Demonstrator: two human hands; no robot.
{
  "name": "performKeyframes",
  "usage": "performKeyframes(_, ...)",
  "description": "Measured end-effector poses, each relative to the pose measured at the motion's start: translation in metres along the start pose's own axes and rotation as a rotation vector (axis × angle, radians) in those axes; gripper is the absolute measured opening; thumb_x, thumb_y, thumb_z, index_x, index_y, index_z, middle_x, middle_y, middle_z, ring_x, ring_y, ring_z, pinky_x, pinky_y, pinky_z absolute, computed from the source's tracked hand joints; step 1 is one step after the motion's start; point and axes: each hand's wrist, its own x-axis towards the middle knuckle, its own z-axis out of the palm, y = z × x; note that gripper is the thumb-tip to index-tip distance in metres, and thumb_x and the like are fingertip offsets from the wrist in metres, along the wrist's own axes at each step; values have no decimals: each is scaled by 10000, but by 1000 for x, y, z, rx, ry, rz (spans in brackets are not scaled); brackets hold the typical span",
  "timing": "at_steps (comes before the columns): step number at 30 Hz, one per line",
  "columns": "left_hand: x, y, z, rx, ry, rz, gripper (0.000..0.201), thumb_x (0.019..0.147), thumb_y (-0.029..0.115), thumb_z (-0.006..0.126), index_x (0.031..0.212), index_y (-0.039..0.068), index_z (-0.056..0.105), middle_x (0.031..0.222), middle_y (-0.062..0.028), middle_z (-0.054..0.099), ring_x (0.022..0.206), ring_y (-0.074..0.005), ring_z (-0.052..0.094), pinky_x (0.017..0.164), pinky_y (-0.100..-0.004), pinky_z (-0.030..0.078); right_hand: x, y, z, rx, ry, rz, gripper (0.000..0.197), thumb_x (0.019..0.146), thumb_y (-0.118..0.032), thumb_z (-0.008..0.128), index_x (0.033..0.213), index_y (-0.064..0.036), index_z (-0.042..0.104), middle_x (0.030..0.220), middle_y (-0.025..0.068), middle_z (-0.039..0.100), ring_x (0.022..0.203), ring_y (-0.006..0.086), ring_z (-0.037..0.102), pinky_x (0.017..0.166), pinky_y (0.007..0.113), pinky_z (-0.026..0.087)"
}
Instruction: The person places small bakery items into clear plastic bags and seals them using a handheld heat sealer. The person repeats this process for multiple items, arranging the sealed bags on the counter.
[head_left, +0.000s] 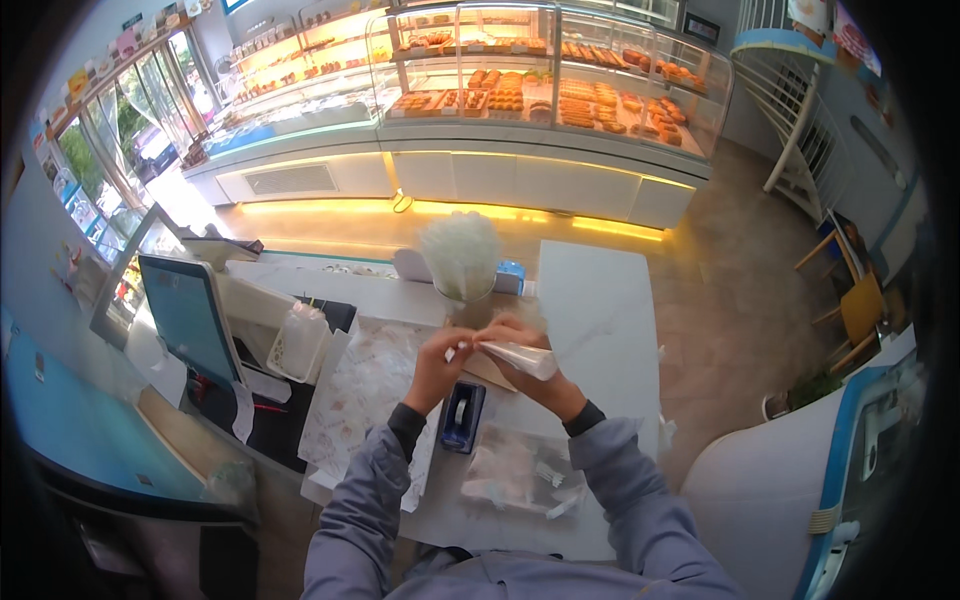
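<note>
Both hands meet above the counter, fingertips almost touching. My right hand (517,345) is closed round a narrow, cone-shaped clear plastic sleeve (528,360), its wide end toward the lower right. My left hand (437,360) pinches at the sleeve's narrow end, where a small white bit shows between the fingers. Just beyond them stands a holder packed with a bunch of translucent whitish plastic pieces (460,250). Below the hands lies a dark blue tape dispenser (462,418). Nearer to me is a clear plastic bag (515,475) with pale contents I cannot make out.
Printed paper sheets (365,390) cover the counter's left part. Beyond them are a white basket (298,345) and a monitor (185,310). The white countertop (600,300) ends at the right above a wooden floor. A lit bakery display case (550,90) stands across the aisle.
</note>
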Motion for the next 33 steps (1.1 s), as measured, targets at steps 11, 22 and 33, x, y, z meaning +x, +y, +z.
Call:
performKeyframes(11, 70, -54, 21, 478, 179, 311, 220, 829, 98, 652, 1049, 102, 669, 950, -121, 663, 916, -371, 634, 800, -467, 496, 40, 53, 32, -391, 65, -142, 139, 736, -7, 679, 859, -61, 715, 833, 80, 650, 793, 271, 662, 689, 355, 538)
performKeyframes(22, 82, -71, 24, 430, 232, 264, 152, 778, 55, 661, 928, 68, 679, 863, -119, 681, 852, -360, 650, 729, -459, 523, 45, 114, 48, -378, -36, 96, 109, 770, -136, 708, 877, -124, 730, 909, 77, 685, 811, 306, 677, 715, 385, 559)
performKeyframes(33, 84, -79, 19, 424, 195, 237, 59, 807, 70, 686, 859, 44, 695, 857, -129, 677, 857, -364, 633, 747, -451, 511, 52, 59, 29, -299, 219, 84, 291, 788, -129, 771, 1036, -35, 653, 947, 135, 682, 908, 344, 644, 802, 417, 532)
